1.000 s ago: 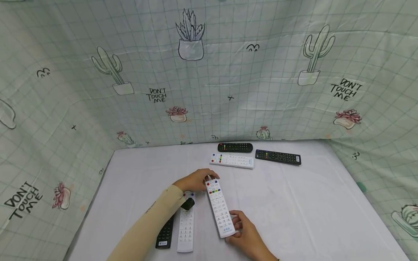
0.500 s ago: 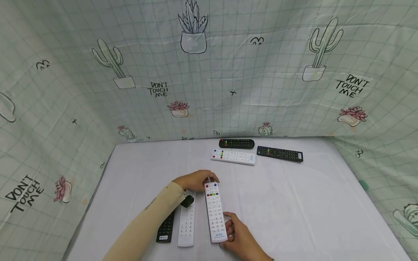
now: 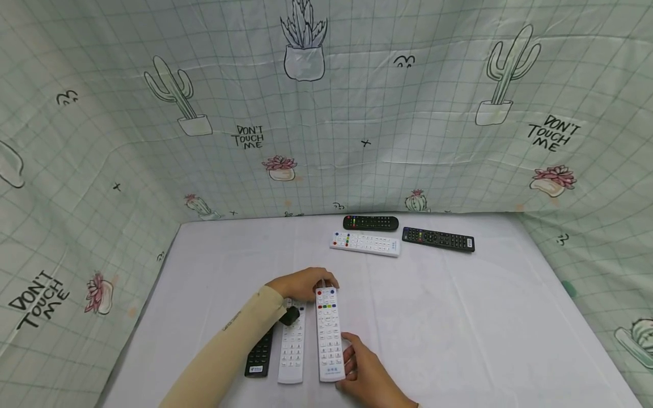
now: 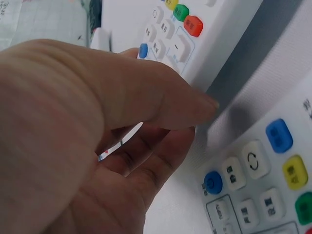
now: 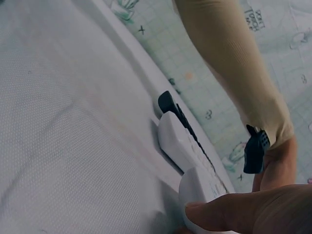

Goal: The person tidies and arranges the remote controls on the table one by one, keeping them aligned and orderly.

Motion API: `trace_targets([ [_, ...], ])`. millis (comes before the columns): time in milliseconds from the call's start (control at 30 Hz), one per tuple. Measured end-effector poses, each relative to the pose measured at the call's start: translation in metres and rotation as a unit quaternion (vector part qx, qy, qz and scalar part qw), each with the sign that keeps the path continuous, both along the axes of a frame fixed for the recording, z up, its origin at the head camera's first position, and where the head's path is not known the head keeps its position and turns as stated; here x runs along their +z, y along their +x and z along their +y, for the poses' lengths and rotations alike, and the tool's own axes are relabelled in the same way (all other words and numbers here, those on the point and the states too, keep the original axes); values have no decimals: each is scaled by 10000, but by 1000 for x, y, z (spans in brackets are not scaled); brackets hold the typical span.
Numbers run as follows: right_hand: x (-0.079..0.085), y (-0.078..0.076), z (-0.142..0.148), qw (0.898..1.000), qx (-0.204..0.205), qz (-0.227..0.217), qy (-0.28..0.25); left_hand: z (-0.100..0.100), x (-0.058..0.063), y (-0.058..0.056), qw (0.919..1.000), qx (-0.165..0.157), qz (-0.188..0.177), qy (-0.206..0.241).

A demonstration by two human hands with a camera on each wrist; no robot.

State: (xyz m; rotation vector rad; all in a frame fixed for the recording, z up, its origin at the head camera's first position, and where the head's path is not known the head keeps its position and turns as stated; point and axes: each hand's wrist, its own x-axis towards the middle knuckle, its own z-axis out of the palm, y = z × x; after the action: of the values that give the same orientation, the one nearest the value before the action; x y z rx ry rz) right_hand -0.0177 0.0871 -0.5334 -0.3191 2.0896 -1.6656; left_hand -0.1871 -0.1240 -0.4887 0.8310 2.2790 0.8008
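Note:
A white remote control (image 3: 329,337) lies nearly lengthwise before me, buttons up. My left hand (image 3: 300,283) pinches its far end, beside the red and blue buttons; in the left wrist view the thumb (image 4: 161,100) lies along its edge. My right hand (image 3: 371,375) holds the near right corner between thumb and fingers. Left of it and roughly parallel lies a second white remote (image 3: 291,360), its top partly hidden by the left wrist's camera. Beyond that is a black remote (image 3: 258,357), half covered by the left sleeve (image 3: 229,340).
At the back of the white tabletop (image 3: 433,317) lie another white remote (image 3: 365,243), a black one (image 3: 370,222) behind it and a second black one (image 3: 439,239) to the right. Cactus-print cloth (image 3: 347,113) walls the back and sides.
The held white remote has swung from a slant to nearly straight and moved left, nearer the second white remote. Both hands moved with it. The head view has tilted slightly.

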Motion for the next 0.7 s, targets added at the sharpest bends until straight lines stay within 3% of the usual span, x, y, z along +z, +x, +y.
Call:
trace_targets([
  [367,4,-1,-7,9991,97,-106,389,0,1,5,9995,233,-43,-192],
  [700,5,1,-10,9985,68,58,536,0,-3,5,9996,150,122,-228],
])
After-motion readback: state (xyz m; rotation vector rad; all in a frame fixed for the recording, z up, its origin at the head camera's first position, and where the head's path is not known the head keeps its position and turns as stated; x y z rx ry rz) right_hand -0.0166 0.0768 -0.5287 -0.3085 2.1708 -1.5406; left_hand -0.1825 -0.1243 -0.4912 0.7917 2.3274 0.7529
